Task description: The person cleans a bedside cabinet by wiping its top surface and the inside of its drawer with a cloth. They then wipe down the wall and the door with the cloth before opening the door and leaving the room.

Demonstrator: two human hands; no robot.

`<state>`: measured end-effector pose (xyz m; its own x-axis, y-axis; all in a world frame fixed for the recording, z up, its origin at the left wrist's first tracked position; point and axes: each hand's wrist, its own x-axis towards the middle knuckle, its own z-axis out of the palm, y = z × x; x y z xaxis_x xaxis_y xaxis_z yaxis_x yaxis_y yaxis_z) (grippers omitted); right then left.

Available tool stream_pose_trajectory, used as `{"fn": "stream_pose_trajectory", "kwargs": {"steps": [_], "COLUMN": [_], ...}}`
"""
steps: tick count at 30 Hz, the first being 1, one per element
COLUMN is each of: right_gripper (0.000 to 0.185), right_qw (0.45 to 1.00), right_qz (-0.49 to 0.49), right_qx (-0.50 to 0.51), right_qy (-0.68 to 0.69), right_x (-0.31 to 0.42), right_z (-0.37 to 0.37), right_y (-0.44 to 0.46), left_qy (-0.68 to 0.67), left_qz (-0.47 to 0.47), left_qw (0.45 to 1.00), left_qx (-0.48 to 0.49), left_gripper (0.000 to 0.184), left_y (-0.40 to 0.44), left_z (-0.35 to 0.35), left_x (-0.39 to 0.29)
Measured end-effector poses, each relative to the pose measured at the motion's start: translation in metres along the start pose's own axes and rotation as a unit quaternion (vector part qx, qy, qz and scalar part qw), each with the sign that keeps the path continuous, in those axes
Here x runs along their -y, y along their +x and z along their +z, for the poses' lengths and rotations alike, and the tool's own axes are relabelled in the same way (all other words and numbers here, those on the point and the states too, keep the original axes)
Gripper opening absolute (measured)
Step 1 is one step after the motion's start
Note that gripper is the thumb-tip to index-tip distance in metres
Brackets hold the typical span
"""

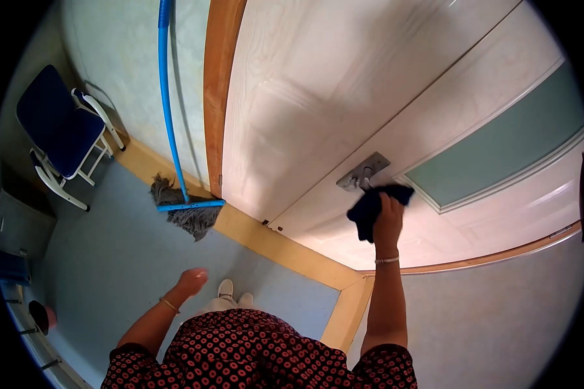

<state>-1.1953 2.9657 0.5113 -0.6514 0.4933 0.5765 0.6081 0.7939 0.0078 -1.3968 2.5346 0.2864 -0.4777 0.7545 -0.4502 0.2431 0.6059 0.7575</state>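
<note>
A dark navy cloth is bunched in my right hand, its loose folds hanging to the left of the fingers. The cloth lies against the lever handle of a pale wood-grain door and hides the end of it. Above the cloth, the handle's metal plate stays visible. Low over the floor, my left hand hangs loosely curled, with nothing visible in it and touching nothing.
A mop with a blue handle leans on the wall, its grey strands on the floor by the door frame. A blue chair with white arms stands at the left, near a dark cabinet. The door has a frosted glass panel.
</note>
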Motion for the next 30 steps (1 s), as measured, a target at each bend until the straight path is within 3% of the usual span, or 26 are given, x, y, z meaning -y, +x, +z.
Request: {"fn": "stream_pose_trajectory", "kwargs": {"steps": [1,2,3,5,6,7,10,11,12,14,15,16,17,18,19,20,22,23,24,25,26,28,30], "right_gripper": [0.038,0.044,0.042,0.039,0.038,0.039,0.046,0.048,0.045,0.038,0.034,0.035,0.033,0.030,0.030,0.030,0.034,0.039,0.039,0.042,0.045,0.048,0.045], "right_qw": [0.999,0.986,0.966,0.906,0.912,0.915,0.871,0.860,0.851,0.793,0.844,0.910,0.935,0.956,0.970,0.979,0.988,0.995,0.994,0.988,0.973,0.968,0.954], "right_qz": [0.049,0.157,0.226,0.345,0.297,0.253,0.050,-0.066,0.001,0.012,-0.018,-0.042,0.003,0.015,0.033,0.052,0.048,0.046,0.063,0.126,0.189,0.226,0.275], "right_qx": [-0.001,0.019,-0.006,0.072,0.087,0.112,0.203,0.156,0.154,0.211,0.125,0.053,0.009,-0.045,-0.073,-0.101,-0.072,-0.035,-0.036,0.031,0.096,0.083,0.006], "right_qy": [-0.020,0.052,0.123,0.233,0.267,0.296,0.444,0.481,0.501,0.571,0.521,0.409,0.354,0.291,0.231,0.170,0.128,0.087,0.075,0.083,0.090,0.068,0.122], "right_x": [-0.010,-0.022,-0.026,0.005,0.031,0.049,0.137,0.159,0.173,0.150,0.134,0.118,0.098,0.078,0.063,0.052,0.032,0.027,0.028,0.027,0.027,0.027,0.026], "right_z": [-0.003,-0.004,0.000,-0.002,-0.003,0.016,0.015,-0.001,-0.015,-0.017,-0.012,-0.023,-0.024,-0.027,-0.027,-0.024,0.002,0.015,0.024,0.031,0.038,0.050,0.063], "right_y": [-0.015,-0.032,-0.050,-0.071,-0.076,-0.089,-0.100,-0.090,-0.087,-0.076,-0.072,-0.054,-0.042,-0.025,-0.009,0.006,0.025,0.028,0.032,0.035,0.039,0.039,0.032], "left_qy": [-0.036,-0.072,-0.081,-0.093,-0.096,-0.221,-0.513,-0.576,-0.449,-0.641,-0.603,-0.525,-0.455,-0.312,-0.201,-0.061,0.071,0.072,0.178,0.220,0.265,0.329,0.339], "left_qz": [0.032,0.063,0.086,0.136,0.162,0.098,-0.051,-0.089,0.023,-0.036,0.015,0.129,0.157,0.217,0.270,0.396,0.458,0.484,0.516,0.568,0.571,0.581,0.620], "left_qw": [0.999,0.995,0.993,0.983,0.974,0.959,0.826,0.780,0.881,0.763,0.798,0.840,0.875,0.910,0.912,0.857,0.786,0.776,0.716,0.639,0.597,0.547,0.521], "left_qx": [-0.009,-0.019,0.013,0.084,0.123,0.151,0.227,0.229,0.144,0.074,0.020,-0.039,-0.058,-0.167,-0.236,-0.324,-0.410,-0.397,-0.437,-0.470,-0.497,-0.504,-0.479], "left_gripper": [0.028,0.027,0.028,0.034,0.039,0.041,0.047,0.041,0.035,0.032,0.030,0.030,0.028,0.028,0.028,0.030,0.035,0.037,0.039,0.041,0.042,0.040,0.045], "left_y": [0.006,0.009,0.012,0.020,0.025,0.021,0.012,0.019,0.013,0.028,0.033,0.039,0.041,0.066,0.071,0.086,0.099,0.106,0.114,0.135,0.156,0.170,0.181], "left_z": [0.000,0.002,-0.001,0.005,0.010,0.017,0.020,0.021,0.009,0.006,-0.007,-0.023,-0.046,-0.061,-0.086,-0.112,-0.153,-0.169,-0.192,-0.202,-0.208,-0.212,-0.213], "left_x": [-0.033,-0.065,-0.096,-0.135,-0.150,-0.169,-0.216,-0.213,-0.227,-0.221,-0.230,-0.242,-0.258,-0.256,-0.281,-0.301,-0.352,-0.377,-0.420,-0.435,-0.445,-0.469,-0.472]}}
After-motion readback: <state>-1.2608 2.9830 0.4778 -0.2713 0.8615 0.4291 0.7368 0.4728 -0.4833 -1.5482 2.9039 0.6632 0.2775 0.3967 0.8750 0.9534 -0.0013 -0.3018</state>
